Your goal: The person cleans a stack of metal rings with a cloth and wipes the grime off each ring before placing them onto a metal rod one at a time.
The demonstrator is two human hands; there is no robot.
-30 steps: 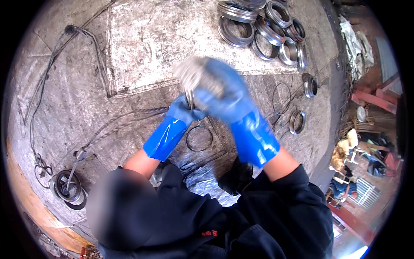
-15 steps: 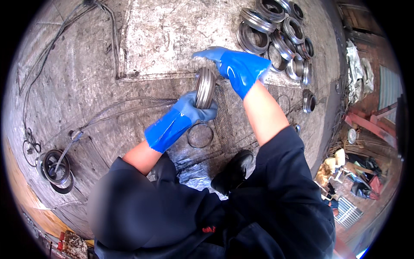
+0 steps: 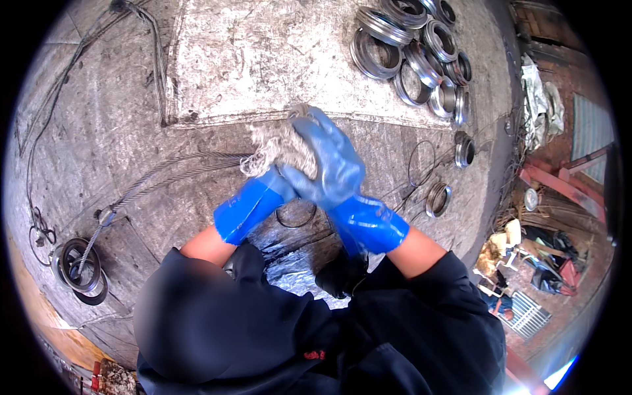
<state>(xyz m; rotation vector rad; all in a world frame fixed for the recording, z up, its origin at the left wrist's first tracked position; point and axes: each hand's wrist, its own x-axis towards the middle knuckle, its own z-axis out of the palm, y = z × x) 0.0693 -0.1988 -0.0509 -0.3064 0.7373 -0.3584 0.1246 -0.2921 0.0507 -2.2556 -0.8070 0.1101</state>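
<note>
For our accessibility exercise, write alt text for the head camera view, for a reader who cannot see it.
Two hands in blue gloves, the left hand and right hand, press a wad of pale fibrous rag together above a worn grey workbench. A heap of metal rings lies at the bench's far right, and a thin wire hoop below the wrists.

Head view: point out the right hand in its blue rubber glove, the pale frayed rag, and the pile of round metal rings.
right hand [image 3: 332, 161], head view, glove back.
pale frayed rag [image 3: 273, 141], head view, fluffy middle.
pile of round metal rings [image 3: 411, 46], head view, one ring's rim.
</note>
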